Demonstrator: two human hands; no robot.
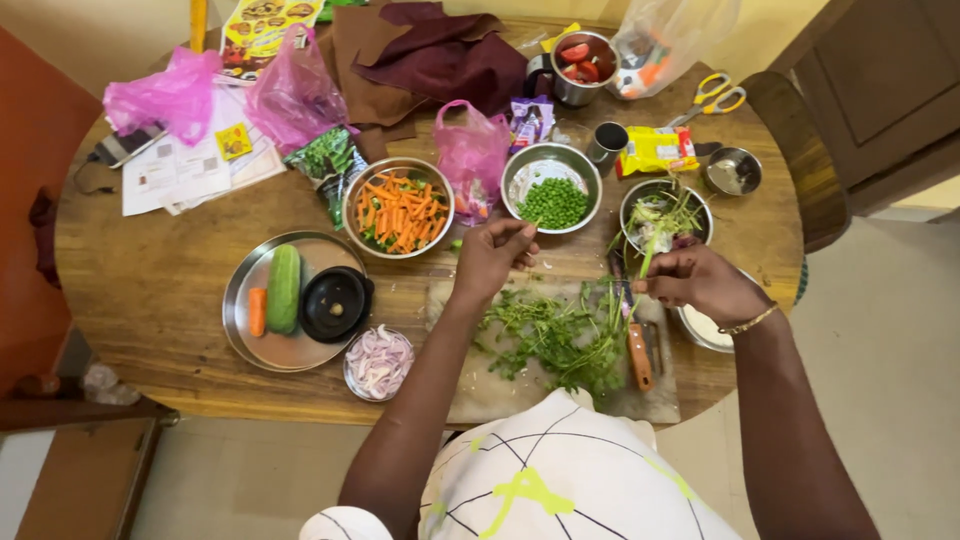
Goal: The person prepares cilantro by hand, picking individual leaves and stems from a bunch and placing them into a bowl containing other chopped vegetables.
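Green herbs (560, 340) on pale board (470, 385). Orange knife handle (638, 356). Green peas (553, 203) in steel bowl (520, 165). Orange carrot sticks (400, 212) with green bits. Green cucumber (283, 288), orange carrot (257, 311), black lid (334, 303) on steel plate (290, 352). Pink-white onions (378, 361). Magenta bags (165, 95). Maroon cloth (440, 50). Yellow-handled scissors (712, 98). Brown wood table (150, 290). White shirt (560, 480), black lines, yellow marks.

Home kitchen: wooden table (150, 300) crowded with steel vegetable bowls (398, 210), cutting board (500, 390), knife (638, 350).
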